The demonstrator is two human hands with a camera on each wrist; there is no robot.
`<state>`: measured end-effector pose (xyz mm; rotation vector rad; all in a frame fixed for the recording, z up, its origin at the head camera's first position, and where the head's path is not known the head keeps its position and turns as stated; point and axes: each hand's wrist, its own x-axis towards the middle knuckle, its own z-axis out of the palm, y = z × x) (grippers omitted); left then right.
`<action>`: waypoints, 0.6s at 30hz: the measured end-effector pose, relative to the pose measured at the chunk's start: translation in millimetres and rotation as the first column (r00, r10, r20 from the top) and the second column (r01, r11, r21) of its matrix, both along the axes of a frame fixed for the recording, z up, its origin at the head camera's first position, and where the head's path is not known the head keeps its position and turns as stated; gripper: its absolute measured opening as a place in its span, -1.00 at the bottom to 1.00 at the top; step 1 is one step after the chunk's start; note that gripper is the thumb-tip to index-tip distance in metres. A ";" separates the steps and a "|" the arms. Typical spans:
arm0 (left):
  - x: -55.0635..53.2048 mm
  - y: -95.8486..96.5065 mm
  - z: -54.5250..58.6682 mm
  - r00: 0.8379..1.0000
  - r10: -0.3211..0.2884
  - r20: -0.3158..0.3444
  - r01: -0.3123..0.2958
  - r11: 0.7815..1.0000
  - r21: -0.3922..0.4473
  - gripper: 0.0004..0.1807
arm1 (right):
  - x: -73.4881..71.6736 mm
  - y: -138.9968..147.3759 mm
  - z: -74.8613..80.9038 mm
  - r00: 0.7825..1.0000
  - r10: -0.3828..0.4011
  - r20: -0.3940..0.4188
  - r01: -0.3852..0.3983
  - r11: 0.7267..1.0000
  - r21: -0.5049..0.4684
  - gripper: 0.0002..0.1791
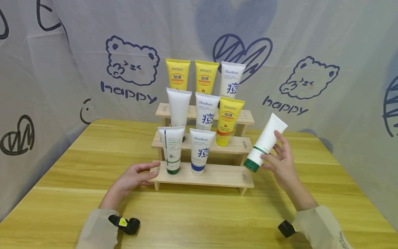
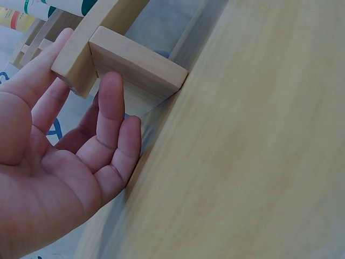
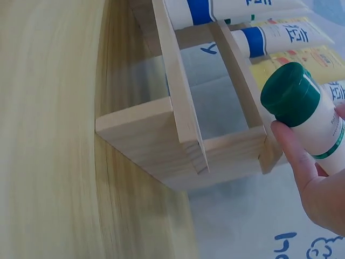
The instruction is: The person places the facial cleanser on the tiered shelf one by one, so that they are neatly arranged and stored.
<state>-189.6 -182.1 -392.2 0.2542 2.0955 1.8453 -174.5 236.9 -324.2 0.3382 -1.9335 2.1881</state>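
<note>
My right hand (image 1: 282,166) holds a white squeeze tube (image 1: 267,140) with a green cap, tilted in the air off the right end of a three-step wooden stand (image 1: 224,178). In the right wrist view the tube's green cap (image 3: 291,94) points toward the steps. At the other end, my left hand (image 1: 135,177) grips the lowest step's edge, with fingers on both faces of the board (image 2: 81,59). On that step stand a white tube with green print (image 1: 172,148) and a blue-banded white tube (image 1: 200,152), both upright on their caps.
The middle step carries a plain white tube (image 1: 178,107), a blue-printed white tube (image 1: 206,110) and a yellow tube (image 1: 228,121). Two yellow tubes and a white tube (image 1: 232,77) stand on top. A printed curtain (image 1: 186,27) hangs behind the wooden table (image 1: 199,218).
</note>
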 end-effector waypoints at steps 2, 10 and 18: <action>0.1 0.0 0.3 1.000 0.001 0.002 -0.001 1.000 0.002 -0.40 | 0.3 -4.6 -0.6 1.000 -0.009 -0.027 0.010 1.000 0.023 -0.11; -1.0 0.9 -1.0 1.000 0.007 0.013 -0.007 1.000 0.018 -0.39 | -1.7 -23.8 -8.2 0.988 -0.021 -0.153 0.029 0.998 0.052 -0.12; -2.5 -0.2 -4.0 1.000 0.008 0.013 -0.008 1.000 0.023 -0.39 | -5.8 -42.4 -17.3 0.965 0.018 -0.263 0.026 0.986 0.163 -0.13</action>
